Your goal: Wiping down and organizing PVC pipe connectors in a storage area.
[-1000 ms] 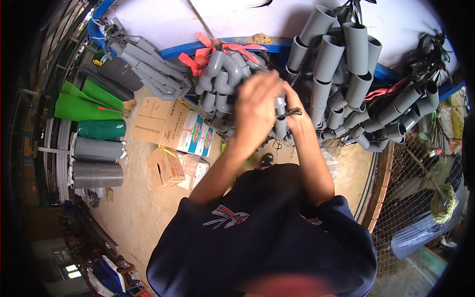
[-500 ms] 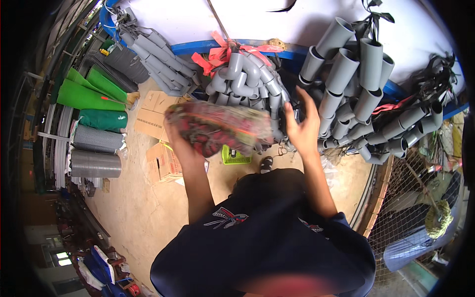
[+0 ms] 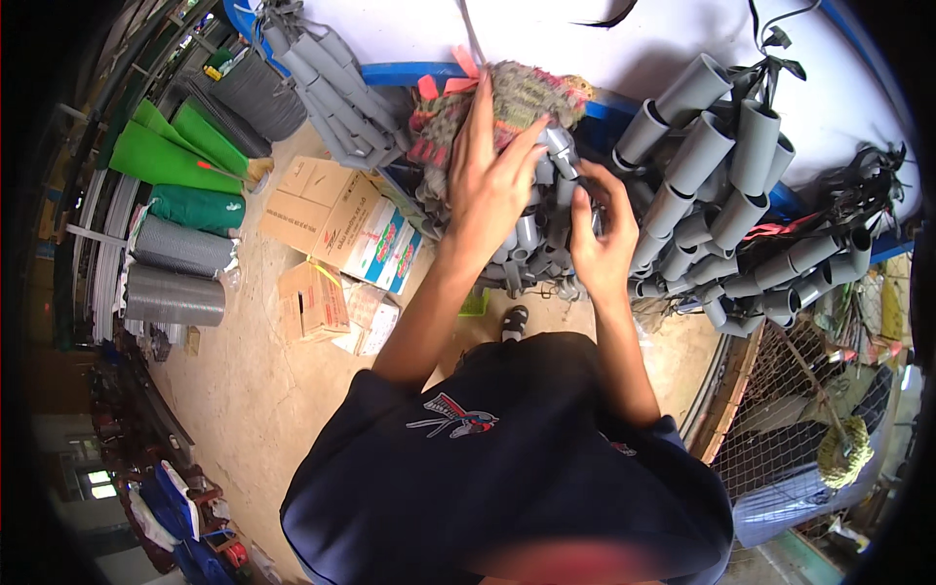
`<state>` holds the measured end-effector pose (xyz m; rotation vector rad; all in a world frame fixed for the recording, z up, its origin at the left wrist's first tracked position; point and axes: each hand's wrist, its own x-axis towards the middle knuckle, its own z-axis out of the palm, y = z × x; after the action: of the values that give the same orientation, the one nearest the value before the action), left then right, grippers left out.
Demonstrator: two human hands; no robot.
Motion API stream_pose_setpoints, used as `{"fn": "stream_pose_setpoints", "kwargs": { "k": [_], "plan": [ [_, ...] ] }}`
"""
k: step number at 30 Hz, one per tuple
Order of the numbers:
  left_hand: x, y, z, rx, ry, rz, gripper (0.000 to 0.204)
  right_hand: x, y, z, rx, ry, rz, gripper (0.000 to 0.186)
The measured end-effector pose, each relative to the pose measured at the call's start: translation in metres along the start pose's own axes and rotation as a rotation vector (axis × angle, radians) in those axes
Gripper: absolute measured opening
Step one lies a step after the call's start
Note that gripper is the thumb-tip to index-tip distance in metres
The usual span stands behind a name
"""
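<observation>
White wall (image 3: 702,34); left hand (image 3: 480,200) spread on knit cloth (image 3: 531,88); right hand (image 3: 606,234) curled, tips apart, at grey fittings (image 3: 560,148).

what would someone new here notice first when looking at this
Probably the shaggy pink-and-grey cloth under the person's left hand, against the middle bunch of grey pipe fittings. Next, the wide grey pipe pieces bunched to the right, and the bright green rolls at the far left.
</observation>
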<state>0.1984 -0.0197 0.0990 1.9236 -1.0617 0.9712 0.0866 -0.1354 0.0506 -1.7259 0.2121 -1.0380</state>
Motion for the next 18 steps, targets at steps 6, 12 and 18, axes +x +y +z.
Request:
{"fn": "stream_pose_setpoints", "kwargs": {
  "k": [6, 12, 18],
  "plan": [
    [-0.031, -0.026, -0.066, -0.23, -0.015, -0.254, 0.018, -0.027, 0.016, -0.033, 0.069, 0.04, 0.103, 0.024],
    [0.05, -0.002, -0.074, -0.729, 0.463, -0.447, 0.046, -0.018, -0.008, -0.032, 0.163, 0.001, 0.072, 0.023],
    [0.1, 0.014, -0.066, -0.604, 0.443, -0.053, 0.034, -0.021, -0.028, -0.038, 0.238, 0.008, 0.058, 0.026]
  ]
}}
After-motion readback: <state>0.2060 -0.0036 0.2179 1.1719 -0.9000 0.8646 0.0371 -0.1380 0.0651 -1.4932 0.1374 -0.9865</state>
